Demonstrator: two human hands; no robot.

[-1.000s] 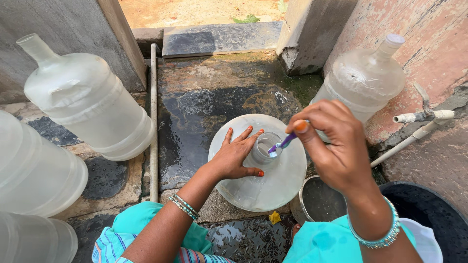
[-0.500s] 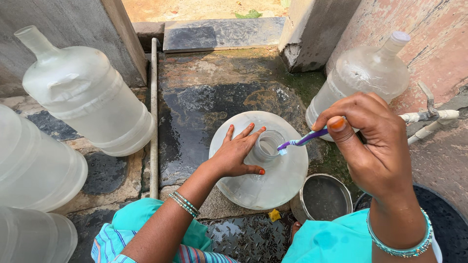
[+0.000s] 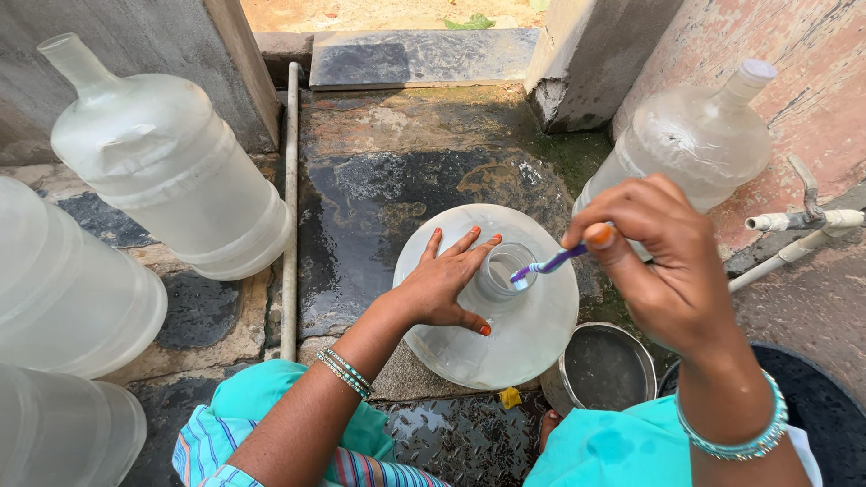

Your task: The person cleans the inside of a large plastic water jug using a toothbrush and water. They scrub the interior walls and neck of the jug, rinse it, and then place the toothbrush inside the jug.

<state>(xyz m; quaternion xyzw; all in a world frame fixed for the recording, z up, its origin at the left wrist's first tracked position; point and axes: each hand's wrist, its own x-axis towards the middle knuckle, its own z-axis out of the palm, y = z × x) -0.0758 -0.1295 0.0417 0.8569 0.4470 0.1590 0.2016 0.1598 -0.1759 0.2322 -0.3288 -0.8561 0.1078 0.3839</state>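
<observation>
On the wet stone floor (image 3: 379,207), my left hand (image 3: 442,289) lies flat on the upright jug (image 3: 505,334). Right-hand fingers (image 3: 631,234) pinch a toothbrush (image 3: 546,266), bristles pointing left at the jug's mouth.

The left hand (image 3: 442,287) is laid flat, palm down, with fingers spread and pointing away from the body, the forearm stretched forward. The right hand (image 3: 663,261) is raised higher, its fingers curled shut in a pinch, wrist bent
</observation>
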